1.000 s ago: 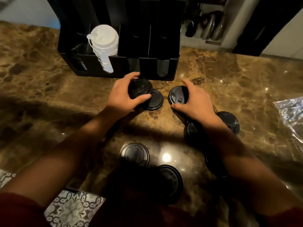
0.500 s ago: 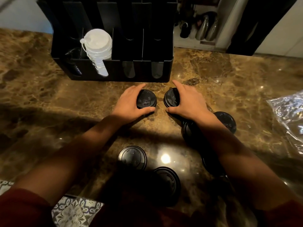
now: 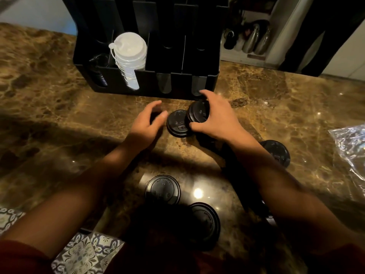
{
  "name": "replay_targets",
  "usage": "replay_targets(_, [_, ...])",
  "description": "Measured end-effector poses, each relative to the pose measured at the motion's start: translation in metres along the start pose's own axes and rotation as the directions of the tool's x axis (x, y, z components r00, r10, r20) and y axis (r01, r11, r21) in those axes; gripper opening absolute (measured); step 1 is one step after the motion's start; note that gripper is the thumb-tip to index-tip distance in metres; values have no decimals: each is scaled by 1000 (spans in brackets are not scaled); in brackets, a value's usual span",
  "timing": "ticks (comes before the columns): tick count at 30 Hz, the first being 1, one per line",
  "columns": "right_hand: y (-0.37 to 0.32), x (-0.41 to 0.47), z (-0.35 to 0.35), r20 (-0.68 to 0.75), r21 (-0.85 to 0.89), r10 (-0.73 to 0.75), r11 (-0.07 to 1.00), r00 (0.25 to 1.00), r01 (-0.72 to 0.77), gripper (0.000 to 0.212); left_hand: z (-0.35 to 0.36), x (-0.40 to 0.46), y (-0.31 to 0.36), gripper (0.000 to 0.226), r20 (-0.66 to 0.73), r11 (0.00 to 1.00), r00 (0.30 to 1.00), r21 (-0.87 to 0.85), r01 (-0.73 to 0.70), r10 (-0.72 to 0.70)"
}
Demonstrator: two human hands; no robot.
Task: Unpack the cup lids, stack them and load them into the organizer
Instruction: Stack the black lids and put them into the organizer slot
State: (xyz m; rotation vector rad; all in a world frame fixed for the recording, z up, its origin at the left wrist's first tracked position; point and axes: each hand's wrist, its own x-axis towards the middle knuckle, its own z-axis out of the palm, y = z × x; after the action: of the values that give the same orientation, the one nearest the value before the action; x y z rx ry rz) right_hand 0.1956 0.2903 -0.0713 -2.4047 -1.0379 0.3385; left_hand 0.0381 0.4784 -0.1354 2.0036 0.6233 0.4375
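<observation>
A black organizer (image 3: 178, 89) stands at the back of the marble counter, with a stack of white lids (image 3: 129, 56) in its second slot. My right hand (image 3: 214, 117) grips a tilted black lid (image 3: 198, 113) just above a small stack of black lids (image 3: 176, 124) lying on the counter. My left hand (image 3: 147, 125) hovers beside that stack on its left, fingers curled and apart, holding nothing. Loose black lids lie nearer me: one (image 3: 163, 189), another (image 3: 206, 222), and one at the right (image 3: 277, 153), partly behind my right forearm.
A crumpled clear plastic bag (image 3: 350, 149) lies at the counter's right edge. Patterned floor tiles (image 3: 79, 254) show below the near edge. Behind the counter, metal bottles (image 3: 254, 39) sit on a low shelf.
My left hand has let go of its lids, which now rest on the counter. My right hand has moved left with its lid, over that stack.
</observation>
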Motion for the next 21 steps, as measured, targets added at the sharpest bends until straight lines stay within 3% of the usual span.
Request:
replay_targets(3, [-24,5,18,40,-19,-117,993,992,117,104,-9,2,2,52,-20,981,994,-165,100,-104])
replay_targets(8, [-27,13,40,202,-67,-191,976,961,208,119,-11,-6,11,52,46,996,998,75,-38,35])
replay_targets(13, [-17,13,46,176,-43,-182,980,968,192,125,2,-12,13,39,35,938,973,260,-228,226])
replay_targets(18, [-17,8,38,198,-10,-231,971,953,238,126,4,-12,14,36,17,942,977,261,-209,212])
replay_targets(21, [-7,-7,16,77,-3,-233,972,970,234,113,-3,-13,22,42,-48,942,971,257,-216,235])
